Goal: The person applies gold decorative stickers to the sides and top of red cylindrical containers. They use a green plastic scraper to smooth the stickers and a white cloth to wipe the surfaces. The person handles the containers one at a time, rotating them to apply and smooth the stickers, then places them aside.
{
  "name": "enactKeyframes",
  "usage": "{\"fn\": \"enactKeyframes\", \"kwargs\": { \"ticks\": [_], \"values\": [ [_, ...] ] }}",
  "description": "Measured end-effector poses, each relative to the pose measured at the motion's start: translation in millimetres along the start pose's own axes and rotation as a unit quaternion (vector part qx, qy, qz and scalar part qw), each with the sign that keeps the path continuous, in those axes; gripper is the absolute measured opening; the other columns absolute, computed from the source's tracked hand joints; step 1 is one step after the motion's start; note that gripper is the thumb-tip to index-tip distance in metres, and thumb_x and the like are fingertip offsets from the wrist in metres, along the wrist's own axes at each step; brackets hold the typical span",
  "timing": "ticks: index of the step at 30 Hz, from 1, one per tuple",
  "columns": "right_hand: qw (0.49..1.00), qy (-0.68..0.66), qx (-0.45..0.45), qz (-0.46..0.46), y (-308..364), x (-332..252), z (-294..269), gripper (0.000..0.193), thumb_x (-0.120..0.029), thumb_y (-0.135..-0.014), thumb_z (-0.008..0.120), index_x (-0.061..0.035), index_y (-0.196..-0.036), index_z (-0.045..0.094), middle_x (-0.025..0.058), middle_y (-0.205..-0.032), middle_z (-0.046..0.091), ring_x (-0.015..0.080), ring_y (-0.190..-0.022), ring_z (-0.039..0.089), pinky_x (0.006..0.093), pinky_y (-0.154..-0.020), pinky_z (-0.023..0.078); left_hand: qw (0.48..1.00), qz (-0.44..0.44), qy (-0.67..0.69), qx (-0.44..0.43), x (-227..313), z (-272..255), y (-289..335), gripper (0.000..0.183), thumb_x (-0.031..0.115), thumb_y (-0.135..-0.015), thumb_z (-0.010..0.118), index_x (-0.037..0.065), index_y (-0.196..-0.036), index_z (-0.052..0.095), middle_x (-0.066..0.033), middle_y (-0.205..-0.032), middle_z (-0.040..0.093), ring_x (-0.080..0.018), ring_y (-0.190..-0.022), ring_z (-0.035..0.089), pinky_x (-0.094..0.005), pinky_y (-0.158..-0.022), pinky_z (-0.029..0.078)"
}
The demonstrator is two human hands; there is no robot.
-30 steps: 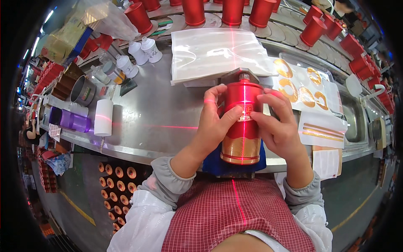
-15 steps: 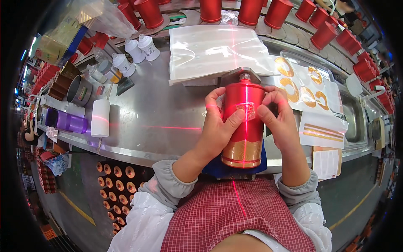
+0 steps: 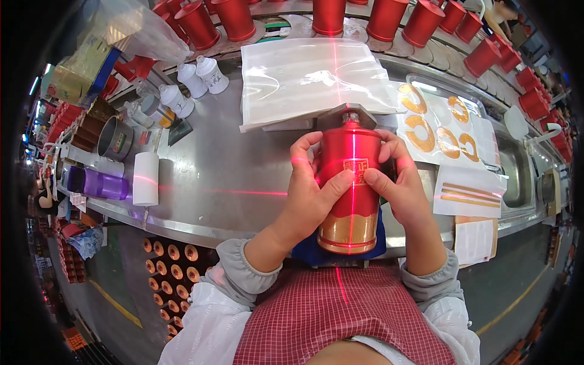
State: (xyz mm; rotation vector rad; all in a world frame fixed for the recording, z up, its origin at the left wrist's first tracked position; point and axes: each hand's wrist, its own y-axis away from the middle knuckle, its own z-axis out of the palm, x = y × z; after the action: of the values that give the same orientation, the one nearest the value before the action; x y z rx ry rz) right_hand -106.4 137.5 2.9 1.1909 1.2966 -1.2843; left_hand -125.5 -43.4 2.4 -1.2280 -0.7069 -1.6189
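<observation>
A red bottle [image 3: 348, 204] with a gold lower band stands or leans in front of me, its short neck pointing away. My left hand [image 3: 309, 190] wraps around its left side, and my right hand [image 3: 399, 182] grips the right side. Both thumbs press at the lower edge of a square gold decal [image 3: 355, 171] on the bottle's front. Under the bottle's base lies a blue cloth [image 3: 372, 246]. Red laser lines cross at the decal. A dark angular block [image 3: 365, 115] sits behind the neck.
Clear sheets [image 3: 316, 73] lie beyond the bottle. At right are sheets of gold ring decals [image 3: 449, 143] and a strip sheet [image 3: 471, 191]. A white roll [image 3: 145, 179], purple bottle [image 3: 103, 184] and white bottles [image 3: 212, 74] stand left. Red bottles [image 3: 328, 15] line the far conveyor.
A clear film that lay over the gold decal is gone from it. My right thumb has come down onto the decal's edge. On the conveyor the red bottles have shifted right.
</observation>
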Motion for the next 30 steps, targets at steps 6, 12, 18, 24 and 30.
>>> {"fn": "enactKeyframes", "kwargs": {
  "ticks": [6,12,18,24,30],
  "values": [
    [1.0,0.024,-0.005,-0.007,0,-1,0,0.038,-0.025,-0.076,0.078,-0.0093,-0.091,0.046,0.0186,-0.133,0.038,0.0281,-0.129,0.035,0.039,-0.107,0.027,1.0,0.0,0.016,0.011,-5,-4,-2,0.072,0.019,-0.092,0.063,0.003,-0.14,0.013,-0.0171,-0.133,0.039,-0.0216,-0.12,0.046,-0.036,-0.102,0.041],
    [1.0,-0.006,-0.008,-0.002,-1,-1,-1,0.037,-0.027,-0.078,0.077,-0.0094,-0.091,0.046,0.0189,-0.134,0.038,0.0285,-0.13,0.034,0.0389,-0.108,0.026,0.999,-0.013,0.037,0.016,-7,1,5,0.072,0.015,-0.091,0.064,0.002,-0.14,0.013,-0.0201,-0.136,0.035,-0.0244,-0.124,0.044,-0.0377,-0.103,0.041],
    [1.0,0.018,-0.001,-0.003,-2,1,0,0.04,-0.029,-0.078,0.077,-0.0089,-0.09,0.046,0.0188,-0.133,0.039,0.0288,-0.13,0.035,0.0389,-0.108,0.026,0.999,0.006,0.049,0.01,-12,-3,4,0.07,0.017,-0.092,0.063,0.002,-0.14,0.014,-0.0191,-0.137,0.035,-0.0251,-0.126,0.042,-0.0379,-0.105,0.038],
    [1.0,0.013,-0.017,-0.011,-3,1,-1,0.04,-0.029,-0.078,0.076,-0.0087,-0.09,0.045,0.0182,-0.132,0.04,0.0282,-0.129,0.036,0.0382,-0.107,0.027,0.996,-0.002,0.088,0.011,-13,-7,5,0.067,0.026,-0.095,0.059,0.002,-0.14,0.016,-0.0181,-0.137,0.035,-0.0234,-0.125,0.041,-0.0368,-0.106,0.035],
    [1.0,-0.005,-0.028,0.001,-4,0,-4,0.038,-0.025,-0.078,0.076,-0.0087,-0.089,0.044,0.0171,-0.133,0.04,0.0267,-0.128,0.036,0.0369,-0.106,0.029,0.999,0.003,0.022,0.023,-9,-3,5,0.068,0.024,-0.094,0.061,0.002,-0.14,0.016,-0.0184,-0.136,0.035,-0.0248,-0.126,0.041,-0.0372,-0.105,0.037]
  ]
}}
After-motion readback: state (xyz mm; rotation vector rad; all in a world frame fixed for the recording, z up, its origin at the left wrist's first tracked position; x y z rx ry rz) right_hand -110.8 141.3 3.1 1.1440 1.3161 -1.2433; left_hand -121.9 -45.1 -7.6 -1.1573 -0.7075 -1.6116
